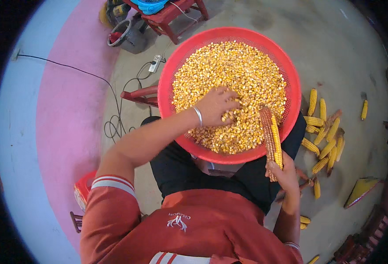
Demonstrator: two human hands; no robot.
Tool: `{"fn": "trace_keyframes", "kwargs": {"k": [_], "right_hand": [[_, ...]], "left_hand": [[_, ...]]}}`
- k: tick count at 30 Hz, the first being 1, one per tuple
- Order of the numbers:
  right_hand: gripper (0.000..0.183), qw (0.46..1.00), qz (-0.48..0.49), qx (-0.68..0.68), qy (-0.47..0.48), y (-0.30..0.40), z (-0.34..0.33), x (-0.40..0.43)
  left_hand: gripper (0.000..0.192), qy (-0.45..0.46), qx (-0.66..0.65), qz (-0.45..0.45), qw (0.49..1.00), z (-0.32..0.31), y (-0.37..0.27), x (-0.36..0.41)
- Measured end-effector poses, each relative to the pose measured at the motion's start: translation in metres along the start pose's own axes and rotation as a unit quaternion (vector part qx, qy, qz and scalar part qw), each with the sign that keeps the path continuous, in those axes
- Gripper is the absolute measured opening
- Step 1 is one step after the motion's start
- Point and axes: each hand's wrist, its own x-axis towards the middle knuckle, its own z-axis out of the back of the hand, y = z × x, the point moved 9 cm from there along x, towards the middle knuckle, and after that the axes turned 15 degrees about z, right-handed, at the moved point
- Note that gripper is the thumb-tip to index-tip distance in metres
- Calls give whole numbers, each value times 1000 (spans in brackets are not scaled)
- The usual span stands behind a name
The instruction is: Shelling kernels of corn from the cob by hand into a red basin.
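A round red plastic sieve basket rests across my thighs, heaped with loose yellow corn kernels. My left hand, with a silver bangle on its wrist, reaches into the heap from the left. Its fingers are spread and slightly curled among the kernels, and some kernels show by the thumb. At the basket's near right rim, my right hand grips the lower end of a partly shelled corn cob. One side of the cob is bare and reddish brown; yellow kernels remain along the other. Its tip leans over the heap.
Several ears of corn lie on the concrete floor at right. Beyond the basket stand a red wooden stool and a grey bucket. A power strip and black cable lie at left, near the pink wall.
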Motion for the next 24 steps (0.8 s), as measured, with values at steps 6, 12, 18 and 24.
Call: {"fn": "trace_keyframes", "kwargs": {"k": [6, 12, 18, 24], "right_hand": [[27, 1000, 7, -12, -22, -4, 1, -1], [26, 1000, 8, -9, 1, 0, -2, 3], [27, 1000, 8, 4, -5, -2, -1, -1], [28, 1000, 12, 27, -9, -3, -3, 0]], "left_hand": [[44, -51, 141, -9, 989, 8, 58, 60], [56, -91, 80, 212, 970, 6, 69, 104], [57, -100, 53, 179, 977, -8, -10, 84], [52, -85, 5, 123, 989, -18, -18, 24]]}}
